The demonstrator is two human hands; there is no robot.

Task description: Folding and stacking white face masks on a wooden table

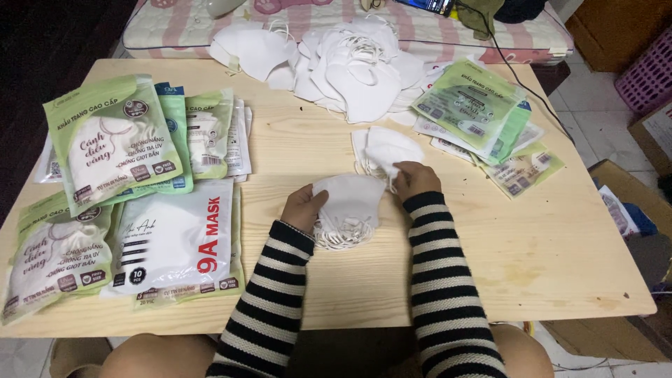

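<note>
My left hand (302,207) holds a stack of folded white face masks (348,204) at the middle of a pale wooden table (490,245), their ear loops hanging below. My right hand (416,179) pinches the right edge of the same stack, beside a small second stack of white masks (387,148) lying just behind it. Both arms wear black-and-white striped sleeves.
A big loose heap of white masks (343,59) lies at the table's far edge. Filled green and white mask packets (115,136) cover the left side, another (175,241) lies at the front left. Flat empty green packets (476,108) are piled at the right. A bed (434,31) stands behind; boxes (654,136) on the floor right.
</note>
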